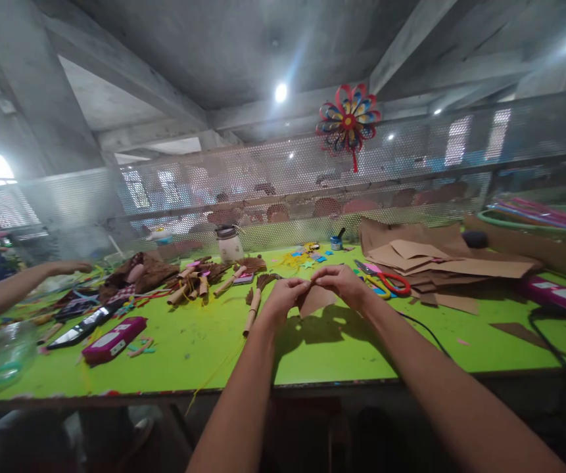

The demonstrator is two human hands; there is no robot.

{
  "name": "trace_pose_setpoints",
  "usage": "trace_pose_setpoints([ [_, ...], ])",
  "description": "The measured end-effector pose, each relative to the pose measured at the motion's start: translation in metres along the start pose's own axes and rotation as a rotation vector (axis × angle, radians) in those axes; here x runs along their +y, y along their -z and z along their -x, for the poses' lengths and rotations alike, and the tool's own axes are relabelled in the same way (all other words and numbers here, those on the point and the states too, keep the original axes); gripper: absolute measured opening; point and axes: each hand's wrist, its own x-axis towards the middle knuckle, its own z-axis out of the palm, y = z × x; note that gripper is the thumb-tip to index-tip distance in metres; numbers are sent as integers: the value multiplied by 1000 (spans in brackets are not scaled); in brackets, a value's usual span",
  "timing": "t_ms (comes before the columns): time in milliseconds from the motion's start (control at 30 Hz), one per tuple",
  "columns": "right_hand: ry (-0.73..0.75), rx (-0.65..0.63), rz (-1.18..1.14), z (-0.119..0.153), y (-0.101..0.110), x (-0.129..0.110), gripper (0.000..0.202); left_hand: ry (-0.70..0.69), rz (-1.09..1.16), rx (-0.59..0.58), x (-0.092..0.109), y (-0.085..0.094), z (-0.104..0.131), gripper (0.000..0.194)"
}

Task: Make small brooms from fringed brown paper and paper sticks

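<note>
A small piece of brown paper is held up over the green table, close to its middle. My left hand pinches its upper left edge, fingers closed. At the top edge my right hand also pinches the paper, its fingertips close to those of the left. Just right of my right hand lie red-handled scissors and yellow-handled scissors. A rolled brown paper tube with a frayed top lies left of my left hand.
Brown paper sheets are piled at the right, near a purple device and black cable. To the left are another purple device, a phone, more tubes and a clear cup. Another person's arm reaches in. Mesh stands behind.
</note>
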Motion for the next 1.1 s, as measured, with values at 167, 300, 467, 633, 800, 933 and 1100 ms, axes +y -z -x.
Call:
trace_pose_setpoints([
  [167,4,-18,37,0,2,-2,16,-28,-53,-27,-1,2,-1,39],
  [300,3,-24,58,1,3,-3,18,-53,-134,-5,-1,3,-2,40],
  [467,29,-36,116,3,1,-5,28,-66,-161,40,1,1,1,43],
  [633,119,-38,329,6,-1,-6,23,-60,-213,29,2,0,3,43],
  [800,169,-37,418,4,1,-2,19,-46,-214,30,1,0,4,46],
  [933,137,-44,388,5,3,-2,20,-41,-245,35,0,0,3,49],
  [1100,69,-46,322,10,4,-9,20,-80,-250,-25,3,-2,8,50],
])
